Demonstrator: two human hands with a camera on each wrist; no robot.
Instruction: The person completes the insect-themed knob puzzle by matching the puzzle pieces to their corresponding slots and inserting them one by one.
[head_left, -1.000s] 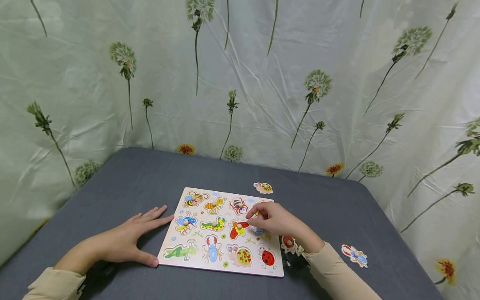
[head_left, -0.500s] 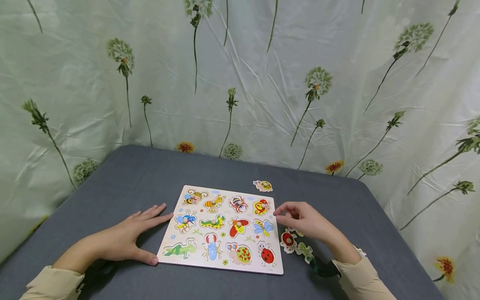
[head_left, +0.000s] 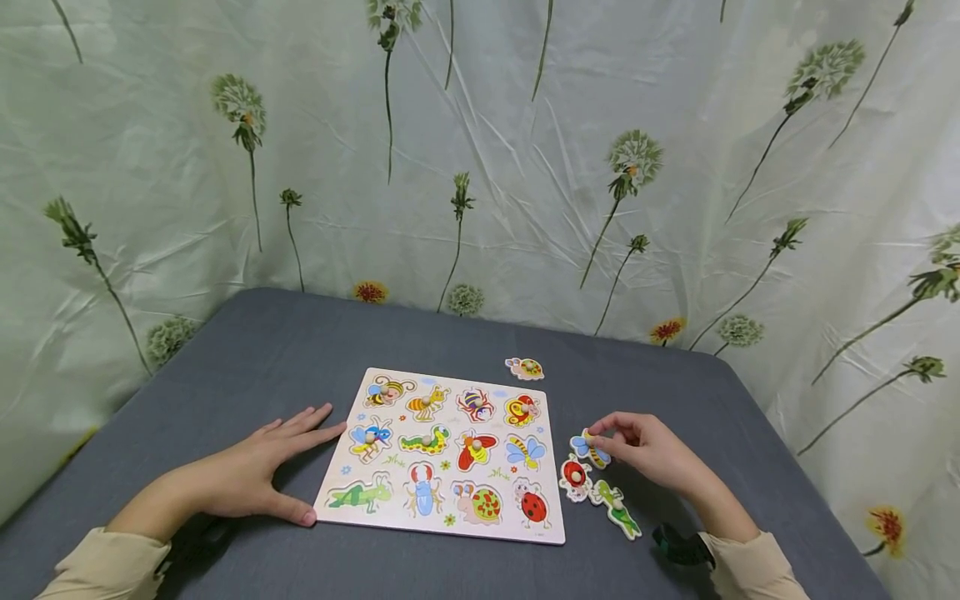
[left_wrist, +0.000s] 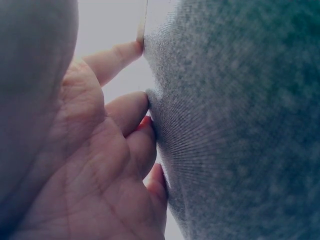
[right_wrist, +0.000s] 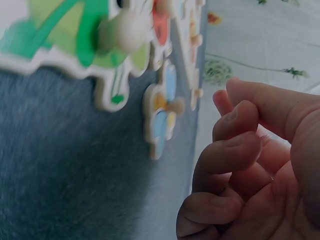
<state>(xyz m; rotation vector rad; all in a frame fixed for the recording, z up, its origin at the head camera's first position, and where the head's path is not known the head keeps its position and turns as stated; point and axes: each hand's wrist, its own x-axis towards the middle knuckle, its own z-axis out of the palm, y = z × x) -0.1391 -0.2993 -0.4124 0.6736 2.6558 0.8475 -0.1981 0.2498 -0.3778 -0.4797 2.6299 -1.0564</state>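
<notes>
The left hand (head_left: 255, 475) has spread fingers, and they rest against the left edge of the puzzle board (head_left: 401, 515), grasping nothing. At the right side of the board, the right hand (head_left: 643, 448) is over the blue-winged piece (head_left: 581, 447). Its fingers are loosely bent and empty; in the right wrist view, they are apart from the knob (right_wrist: 175, 105). The ladybug piece (head_left: 575, 477) lies just beside the board's right edge. I judge the step is picking up the blue-winged piece; the next move calls for pinching its knob.
</notes>
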